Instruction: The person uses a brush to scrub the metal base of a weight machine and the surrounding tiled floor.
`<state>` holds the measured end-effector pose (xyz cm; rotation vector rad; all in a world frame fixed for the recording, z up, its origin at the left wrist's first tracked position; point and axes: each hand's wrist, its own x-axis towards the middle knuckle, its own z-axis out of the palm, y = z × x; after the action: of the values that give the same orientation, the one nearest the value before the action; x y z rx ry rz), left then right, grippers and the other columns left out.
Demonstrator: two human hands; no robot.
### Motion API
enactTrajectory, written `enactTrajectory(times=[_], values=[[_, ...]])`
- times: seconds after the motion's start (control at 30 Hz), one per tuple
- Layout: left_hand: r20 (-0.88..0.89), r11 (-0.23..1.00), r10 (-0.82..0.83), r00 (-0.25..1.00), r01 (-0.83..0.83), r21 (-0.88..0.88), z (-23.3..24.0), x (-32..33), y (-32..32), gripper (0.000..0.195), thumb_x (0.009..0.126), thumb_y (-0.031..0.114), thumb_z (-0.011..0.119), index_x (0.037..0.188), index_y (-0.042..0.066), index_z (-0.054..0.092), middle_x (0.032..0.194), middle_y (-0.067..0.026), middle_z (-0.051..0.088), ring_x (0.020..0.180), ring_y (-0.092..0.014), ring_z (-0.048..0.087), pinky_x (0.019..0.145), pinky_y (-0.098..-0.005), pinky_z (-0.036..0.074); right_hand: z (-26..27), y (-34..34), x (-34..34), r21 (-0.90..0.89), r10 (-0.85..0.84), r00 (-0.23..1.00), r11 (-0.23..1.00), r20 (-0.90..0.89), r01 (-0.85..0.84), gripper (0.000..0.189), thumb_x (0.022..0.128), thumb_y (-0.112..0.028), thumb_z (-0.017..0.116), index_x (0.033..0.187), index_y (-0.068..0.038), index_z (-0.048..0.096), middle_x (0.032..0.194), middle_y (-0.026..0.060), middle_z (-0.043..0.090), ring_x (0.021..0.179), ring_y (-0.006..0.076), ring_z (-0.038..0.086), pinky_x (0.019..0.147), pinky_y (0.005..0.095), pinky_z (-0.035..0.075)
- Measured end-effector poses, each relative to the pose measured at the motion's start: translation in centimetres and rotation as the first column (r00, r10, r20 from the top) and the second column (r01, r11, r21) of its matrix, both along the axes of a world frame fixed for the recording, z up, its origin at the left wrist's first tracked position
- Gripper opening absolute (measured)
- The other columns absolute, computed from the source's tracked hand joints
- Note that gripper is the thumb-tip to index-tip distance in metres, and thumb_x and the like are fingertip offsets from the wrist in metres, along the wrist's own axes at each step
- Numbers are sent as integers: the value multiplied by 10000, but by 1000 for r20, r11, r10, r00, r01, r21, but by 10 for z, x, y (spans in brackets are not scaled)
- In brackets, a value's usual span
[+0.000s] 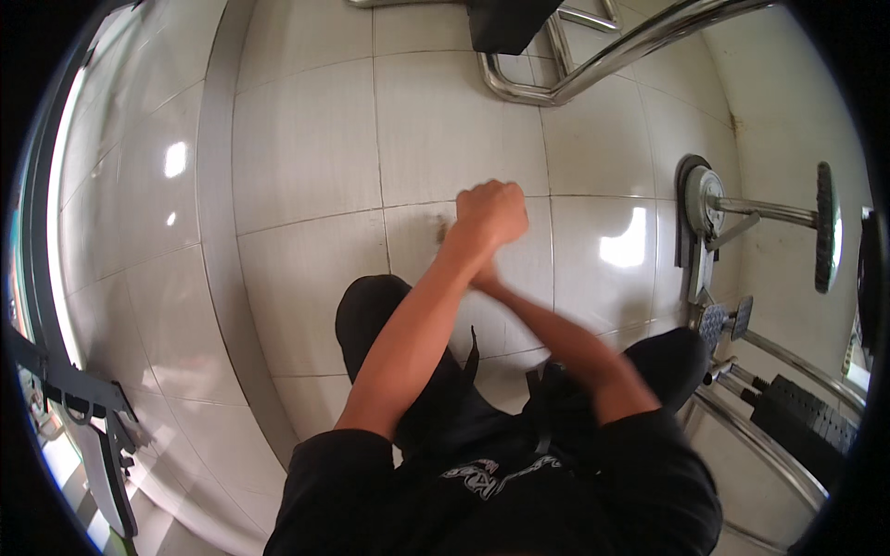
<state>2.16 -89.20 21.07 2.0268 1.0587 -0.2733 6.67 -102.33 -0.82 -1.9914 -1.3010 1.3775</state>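
Note:
My left hand (492, 212) is closed in a fist in front of me, knuckles pointing away, above the tiled floor (459, 125). No object shows in it, though its fingers curl out of sight underneath. From the right, my other forearm crosses in behind the left wrist. Only the wrist end of my right hand (484, 276) shows there, blurred; its fingers are hidden, so I cannot tell whether the two hands are clasped. Both arms are stretched out between my bent knees, in black trousers (372, 306).
A chrome tube frame (528, 94) with a black block stands at the far side. Along the right wall are a disc-shaped machine part (706, 198) with a padded bar (824, 229), textered metal plates (713, 323) and a weight stack (799, 417). A grey metal structure (90, 403) stands at left.

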Motion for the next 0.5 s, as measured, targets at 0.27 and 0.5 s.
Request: enactTrajectory(times=[0.27, 0.5], values=[[171, 966, 228, 959, -244, 85, -19, 1, 41, 184, 803, 161, 526, 900, 40, 625, 933, -150, 664, 895, -342, 626, 757, -457, 496, 139, 105, 292, -238, 353, 590, 934, 726, -266, 464, 858, -306, 529, 1280, -119, 481, 1125, 219, 599, 1059, 377, 566, 879, 462, 463], [16, 911, 404, 915, -403, 88, -61, -50, 42, 215, 856, 257, 547, 898, 47, 574, 893, -155, 660, 874, -365, 624, 737, -486, 489, 49, 127, 439, -45, 32, 582, 999, 813, 8, 397, 853, -249, 517, 1232, -129, 503, 964, 230, 646, 917, 401, 620, 792, 502, 490]])
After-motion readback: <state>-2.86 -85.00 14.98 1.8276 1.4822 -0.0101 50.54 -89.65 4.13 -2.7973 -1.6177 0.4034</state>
